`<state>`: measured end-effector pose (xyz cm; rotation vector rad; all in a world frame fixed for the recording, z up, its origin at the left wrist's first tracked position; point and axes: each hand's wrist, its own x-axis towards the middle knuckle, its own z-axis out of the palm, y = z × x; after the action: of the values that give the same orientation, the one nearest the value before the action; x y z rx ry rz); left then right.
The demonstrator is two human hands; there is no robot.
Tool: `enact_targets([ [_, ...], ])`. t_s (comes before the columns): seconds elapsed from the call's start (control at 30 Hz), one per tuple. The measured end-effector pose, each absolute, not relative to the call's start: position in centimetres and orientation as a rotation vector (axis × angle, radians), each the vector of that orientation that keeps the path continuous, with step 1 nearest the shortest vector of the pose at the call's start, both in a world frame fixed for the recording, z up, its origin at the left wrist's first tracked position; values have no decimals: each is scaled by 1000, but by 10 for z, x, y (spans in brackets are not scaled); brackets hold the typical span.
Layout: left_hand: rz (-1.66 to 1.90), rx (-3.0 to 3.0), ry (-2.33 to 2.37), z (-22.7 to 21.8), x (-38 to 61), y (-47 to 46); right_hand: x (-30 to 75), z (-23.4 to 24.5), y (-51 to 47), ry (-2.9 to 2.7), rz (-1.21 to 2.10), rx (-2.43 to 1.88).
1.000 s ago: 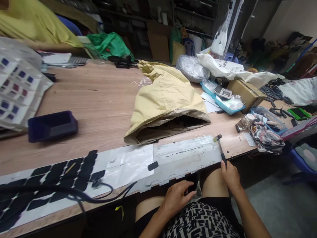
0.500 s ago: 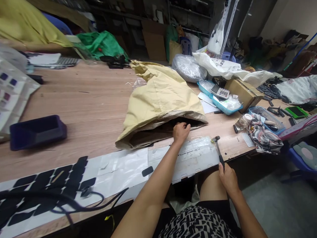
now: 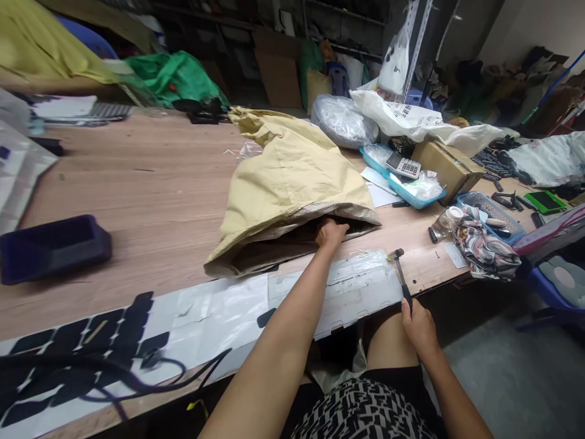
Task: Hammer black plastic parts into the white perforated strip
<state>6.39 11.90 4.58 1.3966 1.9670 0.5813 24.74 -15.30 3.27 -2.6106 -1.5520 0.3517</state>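
A cream cloth sack [image 3: 297, 171] lies on the bench with its dark mouth facing me. My left hand [image 3: 329, 233] reaches into that mouth. Its thumb shows at the edge of the dark opening, but the other fingers are hidden inside, so I cannot tell what they touch. My right hand [image 3: 419, 326] is closed round the black handle of a small hammer [image 3: 402, 277], whose head rests by the bench's front edge. Below the sack, a white board [image 3: 351, 292] covered with clear plastic runs along that edge.
Black rounded pieces [image 3: 103, 329] lie in rows on white sheeting at left, with dark cables [image 3: 137, 381] across them. A dark blue tray [image 3: 55, 247] stands behind. To the right are blue baskets [image 3: 423, 198], a calculator [image 3: 403, 164], a carton [image 3: 445, 164] and a jar [image 3: 450, 219].
My left hand has gone deeper into the sack's mouth, and its fingers are now mostly out of sight. The right hand still holds the hammer. The whole view has shifted slightly.
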Motion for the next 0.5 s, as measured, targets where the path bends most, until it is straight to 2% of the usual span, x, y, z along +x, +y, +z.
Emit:
enact_targets([
  [0.23,831,1843,1609,47,14,62,249,28,-153,-1548,346,-2637],
  [0.37,722,2023,1377,32,-18,19,248,29,-153,-1556,356,-2637],
  [0.5,669,2020,1383,16,-29,-2,247,33,-152,-1561,359,-2644],
])
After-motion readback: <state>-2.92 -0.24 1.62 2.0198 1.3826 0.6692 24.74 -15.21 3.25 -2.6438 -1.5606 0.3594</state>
